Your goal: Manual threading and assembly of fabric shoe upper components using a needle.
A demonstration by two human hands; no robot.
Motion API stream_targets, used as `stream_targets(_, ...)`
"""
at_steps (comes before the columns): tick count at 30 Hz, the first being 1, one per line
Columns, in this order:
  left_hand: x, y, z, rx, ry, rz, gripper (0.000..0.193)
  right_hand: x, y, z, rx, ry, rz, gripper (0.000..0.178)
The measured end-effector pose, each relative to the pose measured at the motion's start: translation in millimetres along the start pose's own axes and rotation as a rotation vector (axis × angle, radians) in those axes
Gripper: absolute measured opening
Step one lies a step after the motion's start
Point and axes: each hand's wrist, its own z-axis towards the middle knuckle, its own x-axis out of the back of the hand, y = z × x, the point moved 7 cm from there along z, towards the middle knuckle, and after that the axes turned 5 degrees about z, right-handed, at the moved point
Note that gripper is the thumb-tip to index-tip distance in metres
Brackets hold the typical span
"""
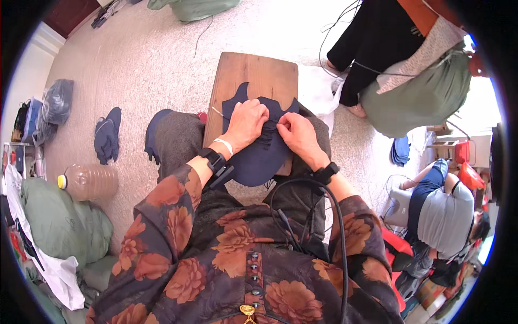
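Dark navy cut fabric pieces [259, 162] lie on a wooden board [256, 67] in front of me, with small folds gathered in the cloth between my hands. My left hand [248, 121] presses on the left part of the cloth, its fingers curled and pinched together. On the right side, my right hand [298, 135] pinches the cloth with thumb and forefinger close together. Whether a small tool or thread is in the fingertips is too small to tell. More navy fabric [156, 135] hangs over my left knee.
Navy cloth pieces [108, 135] lie on the floor to the left, near a large plastic jug [89, 182] and a green sack [59, 221]. Another green sack [421, 97] stands by a person in black trousers [364, 48]. A person in grey [445, 216] sits low at right.
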Motion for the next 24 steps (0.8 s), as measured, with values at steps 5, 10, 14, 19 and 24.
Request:
stream_targets(5,7,-6,-7,0.013,0.056,-0.018,0.004,-11,5,3,-0.098,0.098,-0.008,0.015)
stream_targets(10,4,-4,-7,0.031,0.037,-0.040,0.005,-13,13,9,-0.112,0.040,-0.031,0.015)
stream_targets(14,4,-4,-5,0.024,0.041,-0.036,0.006,-13,12,8,-0.065,0.054,-0.064,0.015)
stream_targets(19,5,-4,-4,0.030,0.038,-0.039,0.006,-10,10,7,-0.058,0.058,-0.047,0.014)
stream_targets(24,2,-2,-5,0.052,0.003,-0.059,0.006,-9,9,5,-0.050,-0.023,-0.008,0.012)
